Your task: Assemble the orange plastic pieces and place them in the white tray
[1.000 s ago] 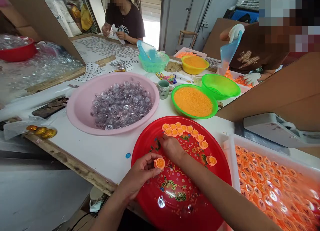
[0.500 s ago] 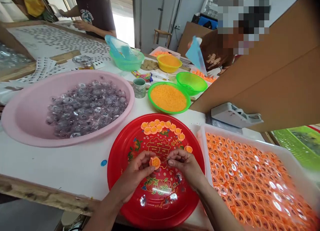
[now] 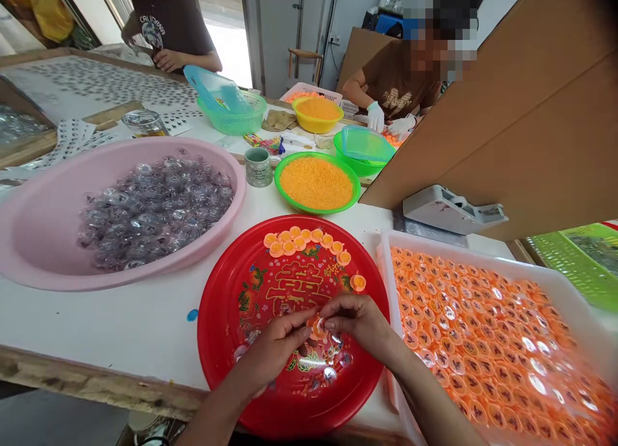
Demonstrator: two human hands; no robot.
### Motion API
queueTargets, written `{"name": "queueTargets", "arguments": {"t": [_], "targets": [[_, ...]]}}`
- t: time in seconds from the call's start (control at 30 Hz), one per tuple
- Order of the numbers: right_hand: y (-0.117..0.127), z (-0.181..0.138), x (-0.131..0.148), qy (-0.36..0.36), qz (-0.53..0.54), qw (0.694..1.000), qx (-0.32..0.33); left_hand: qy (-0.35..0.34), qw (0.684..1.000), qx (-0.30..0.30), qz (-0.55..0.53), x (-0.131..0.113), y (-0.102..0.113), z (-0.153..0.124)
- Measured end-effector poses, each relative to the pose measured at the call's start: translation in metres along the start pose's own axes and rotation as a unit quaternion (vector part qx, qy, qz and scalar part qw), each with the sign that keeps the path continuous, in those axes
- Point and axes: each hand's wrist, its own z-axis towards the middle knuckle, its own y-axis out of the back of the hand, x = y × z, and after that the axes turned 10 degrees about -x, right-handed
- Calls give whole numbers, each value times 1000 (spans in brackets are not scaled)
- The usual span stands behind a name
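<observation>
A small round orange plastic cup (image 3: 317, 329) is held low over the red patterned tray (image 3: 217, 343). My left hand (image 3: 282, 340) is closed on its left side, thumb and fingers pinched. My right hand (image 3: 360, 322) has its pinched fingertips against the right side of the cup; a pale glint shows there, too small to make out. Several more orange cups (image 3: 299, 242) with yellow-orange filling sit along the tray's far edge, and a lone filled cup (image 3: 358, 283) lies beyond my right hand. Some clear domed pieces (image 3: 330, 373) lie on the tray near my hands.
Left stands a pink basin (image 3: 43, 208) with many clear domed pieces. Ahead are a mug (image 3: 258, 167) and a green bowl (image 3: 316, 183) of orange granules. At right, a white bin (image 3: 392, 285) holds rows of orange pieces beside a cardboard panel (image 3: 506, 130). Two people work across the table.
My hands, apart before, have come together at the orange cup. The person at the back right has lowered a blue basket onto the green bowl. The view has shifted slightly.
</observation>
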Motion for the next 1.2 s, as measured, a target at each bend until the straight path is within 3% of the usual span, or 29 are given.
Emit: {"name": "queueTargets", "arguments": {"t": [0.2,0.33,0.47,0.67,0.9,1.03,1.2], "targets": [[-11,-11,-5,100,-128,980,-116,-18,999,-17,44,4,-4,2],[-22,-27,-14,56,-94,980,-167,-94,993,-38,66,4,-10,-1],[-28,-39,-20,92,-85,968,-218,-172,973,-87,128,4,-15,-5],[-31,-46,-17,107,-66,958,-258,-211,968,-93,104,6,-17,-9],[-36,-48,-21,82,-60,963,-249,-205,969,-115,75,7,-18,-12],[-40,-50,-15,162,-91,949,-255,-155,982,-104,3,6,-19,-11],[-42,-45,-6,210,-145,934,-251,-80,984,-160,-12,11,-13,6]]}}
